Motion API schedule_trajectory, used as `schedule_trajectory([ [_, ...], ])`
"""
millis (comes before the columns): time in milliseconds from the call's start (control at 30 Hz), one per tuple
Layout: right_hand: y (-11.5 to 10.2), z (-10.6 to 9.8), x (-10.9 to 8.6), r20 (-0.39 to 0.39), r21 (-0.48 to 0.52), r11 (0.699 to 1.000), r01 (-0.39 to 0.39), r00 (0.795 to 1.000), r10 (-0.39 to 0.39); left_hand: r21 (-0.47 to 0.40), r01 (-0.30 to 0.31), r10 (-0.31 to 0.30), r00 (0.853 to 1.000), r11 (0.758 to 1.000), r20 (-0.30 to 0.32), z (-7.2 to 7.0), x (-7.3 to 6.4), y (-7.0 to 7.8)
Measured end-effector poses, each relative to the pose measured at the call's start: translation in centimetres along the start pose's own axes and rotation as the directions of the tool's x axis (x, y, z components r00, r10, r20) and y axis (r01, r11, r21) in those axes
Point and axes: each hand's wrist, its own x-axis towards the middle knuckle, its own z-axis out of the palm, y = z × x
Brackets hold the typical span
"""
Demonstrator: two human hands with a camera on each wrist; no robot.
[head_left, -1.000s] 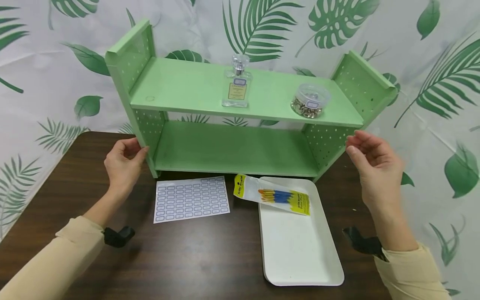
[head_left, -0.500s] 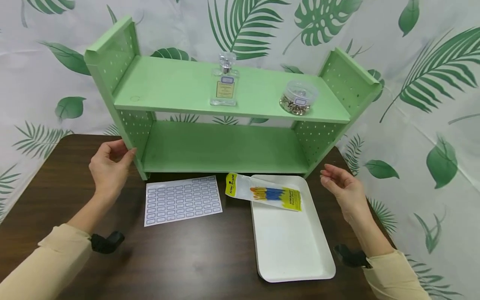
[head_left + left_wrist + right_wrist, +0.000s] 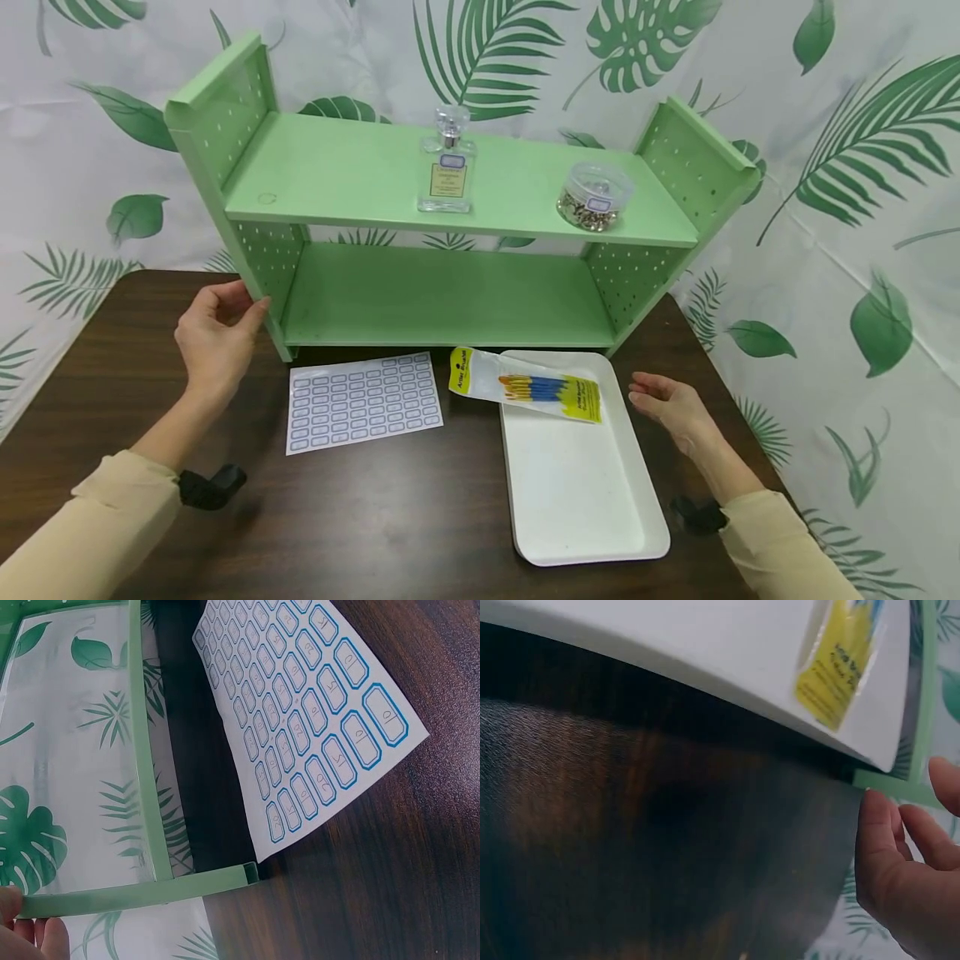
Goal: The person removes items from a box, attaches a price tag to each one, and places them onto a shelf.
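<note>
In the head view, my left hand [image 3: 217, 337] grips the front edge of the left side panel of a green two-tier metal shelf [image 3: 450, 296]. Its fingers [image 3: 39, 930] show at that green edge in the left wrist view. Beyond the right rim of a white tray [image 3: 585, 500], my right hand [image 3: 675, 412] hovers over the table with loosely bent fingers and nothing in them. Lying across the tray's far end is a clear packet of paintbrushes [image 3: 536, 387] with yellow ends. A sheet of small blue-bordered labels [image 3: 363, 402] lies before the shelf.
On the upper tier stand a glass perfume bottle [image 3: 446, 171] and a round clear tub [image 3: 594, 200] of small metallic pieces, each bearing a label. The dark wooden table [image 3: 390, 517] meets a leaf-print backdrop [image 3: 810, 208] behind and on the right.
My right hand has come down from the shelf's right side to beside the tray. The left hand stays at the left panel. The whole scene has shifted slightly left in view.
</note>
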Motion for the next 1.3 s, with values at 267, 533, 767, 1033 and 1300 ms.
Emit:
schedule_trajectory([
  [267, 0.9, 0.5, 0.7, 0.045, 0.02, 0.998, -0.068, 0.997, 0.067, -0.003, 0.015, -0.015, 1.0, 1.0, -0.003, 0.0, 0.0, 0.1],
  [533, 1.3, 0.9, 1.4, 0.04, 0.064, 0.996, -0.061, 0.997, 0.059, 0.006, 0.016, -0.016, 1.0, 1.0, -0.002, 0.0, 0.0, 0.1],
  [767, 1.2, 1.2, 1.9, 0.011, 0.029, 0.999, -0.045, 0.999, 0.044, 0.011, 0.008, -0.008, 1.0, 1.0, -0.008, 0.1, 0.0, 0.0],
  [1033, 1.0, 1.4, 1.9, 0.005, 0.016, 0.999, -0.033, 0.999, 0.033, 0.008, 0.012, -0.012, 1.0, 1.0, -0.001, -0.1, 0.0, 0.2],
  [1300, 0.9, 1.2, 1.6, -0.018, -0.009, 0.999, -0.031, 0.999, 0.031, -0.023, 0.004, -0.004, 1.0, 1.0, -0.005, 0.0, -0.1, 0.2],
])
